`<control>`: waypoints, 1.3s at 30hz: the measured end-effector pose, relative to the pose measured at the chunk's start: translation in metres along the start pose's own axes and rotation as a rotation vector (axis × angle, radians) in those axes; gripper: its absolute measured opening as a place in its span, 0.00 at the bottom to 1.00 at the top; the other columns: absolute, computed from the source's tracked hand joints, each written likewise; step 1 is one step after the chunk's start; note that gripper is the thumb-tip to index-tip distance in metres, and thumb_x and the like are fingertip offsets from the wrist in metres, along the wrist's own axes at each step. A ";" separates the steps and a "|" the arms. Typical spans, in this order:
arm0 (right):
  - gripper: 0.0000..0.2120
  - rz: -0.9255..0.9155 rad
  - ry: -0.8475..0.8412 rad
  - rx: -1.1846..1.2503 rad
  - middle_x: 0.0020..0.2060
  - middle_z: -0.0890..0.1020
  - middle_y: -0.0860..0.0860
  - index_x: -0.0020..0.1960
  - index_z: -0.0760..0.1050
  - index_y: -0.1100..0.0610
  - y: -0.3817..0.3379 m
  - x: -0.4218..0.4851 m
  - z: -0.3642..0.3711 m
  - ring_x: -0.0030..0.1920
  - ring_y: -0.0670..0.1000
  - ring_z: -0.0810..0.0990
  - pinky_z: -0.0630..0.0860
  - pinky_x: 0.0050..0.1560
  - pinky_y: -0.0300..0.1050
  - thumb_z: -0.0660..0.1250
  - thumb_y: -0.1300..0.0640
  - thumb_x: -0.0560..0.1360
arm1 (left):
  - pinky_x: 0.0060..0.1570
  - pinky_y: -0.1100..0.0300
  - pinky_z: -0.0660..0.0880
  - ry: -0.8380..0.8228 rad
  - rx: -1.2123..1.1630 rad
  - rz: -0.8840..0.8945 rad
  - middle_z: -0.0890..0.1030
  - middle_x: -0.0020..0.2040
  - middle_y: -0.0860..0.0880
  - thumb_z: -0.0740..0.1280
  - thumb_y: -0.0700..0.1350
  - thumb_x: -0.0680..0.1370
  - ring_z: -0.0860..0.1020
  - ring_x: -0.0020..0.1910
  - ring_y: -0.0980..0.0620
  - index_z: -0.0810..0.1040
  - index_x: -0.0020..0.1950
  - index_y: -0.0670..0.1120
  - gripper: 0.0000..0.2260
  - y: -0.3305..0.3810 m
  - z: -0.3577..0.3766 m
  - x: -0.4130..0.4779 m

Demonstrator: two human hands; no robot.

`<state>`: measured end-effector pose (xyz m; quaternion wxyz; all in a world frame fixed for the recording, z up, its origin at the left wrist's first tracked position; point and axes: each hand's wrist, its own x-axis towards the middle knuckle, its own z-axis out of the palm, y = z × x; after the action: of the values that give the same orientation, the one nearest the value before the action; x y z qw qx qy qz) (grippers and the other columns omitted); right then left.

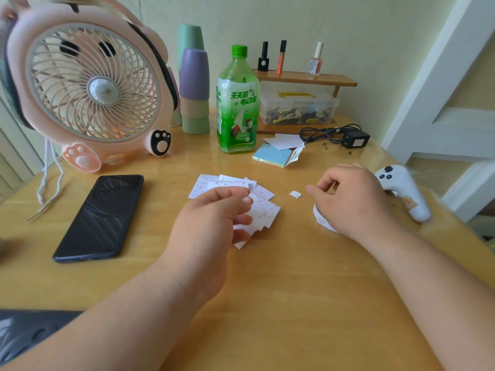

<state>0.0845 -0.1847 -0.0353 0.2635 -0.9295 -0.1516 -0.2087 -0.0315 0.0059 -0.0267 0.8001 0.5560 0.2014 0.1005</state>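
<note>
**Hands Working Over Patterned Paper Squares**

The left hand [214,218] is grasping a fanned stack of patterned paper squares [263,211], its fingers curling round the near edges. The squares are spreading over the table [267,303] toward the hand's twelve and two o'clock. The right hand [351,199] is sitting at three o'clock of the stack with fingers curling and thumb meeting forefinger; I cannot tell whether it is pinching anything. A small white scrap [295,194] is lying between the hands. A white sheet [321,220] is showing beneath the right hand at its seven o'clock. Farther out, a dark phone [99,218] is lying at nine o'clock of the left hand, a white controller [404,191] at three o'clock of the right, a green bottle [237,103] at twelve and a pink fan [93,84] at ten.
</note>
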 end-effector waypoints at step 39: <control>0.17 -0.054 -0.323 0.134 0.55 0.79 0.41 0.64 0.77 0.40 -0.033 -0.025 0.007 0.47 0.40 0.77 0.76 0.53 0.45 0.71 0.52 0.76 | 0.58 0.41 0.80 0.078 0.265 0.044 0.84 0.41 0.50 0.67 0.45 0.61 0.85 0.50 0.44 0.82 0.51 0.48 0.18 0.013 -0.009 0.019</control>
<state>0.0519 -0.1588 -0.0384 0.2913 -0.9269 -0.2304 -0.0529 -0.0174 0.0258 -0.0218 0.7087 0.6568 0.2320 0.1120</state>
